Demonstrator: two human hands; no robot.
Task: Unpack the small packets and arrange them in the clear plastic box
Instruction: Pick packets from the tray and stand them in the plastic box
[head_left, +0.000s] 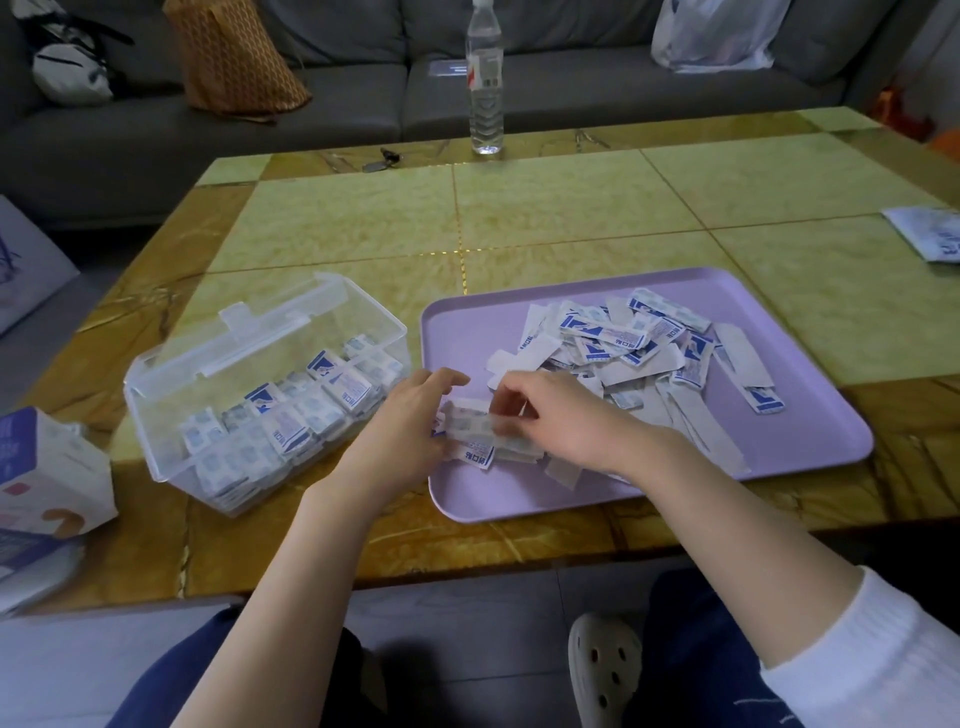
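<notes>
Left hand (410, 418) and right hand (553, 415) pinch one flat papery packet (470, 425) (blurred) over the smooth lilac tray (789, 467).

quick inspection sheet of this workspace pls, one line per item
surface: tiled table, yellow-green top, brown border
job's things: clear plastic box, lid open, stored packets in rows inside; purple tray to its right carrying a loose pile of packets
clutter: water bottle and keys at far edge; carton at left; white sachet at right edge
hands: left hand and right hand both pinch a single packet over the tray's near-left corner
cables: nothing seen
surroundings: grey sofa with orange bag and white plastic bag
</notes>
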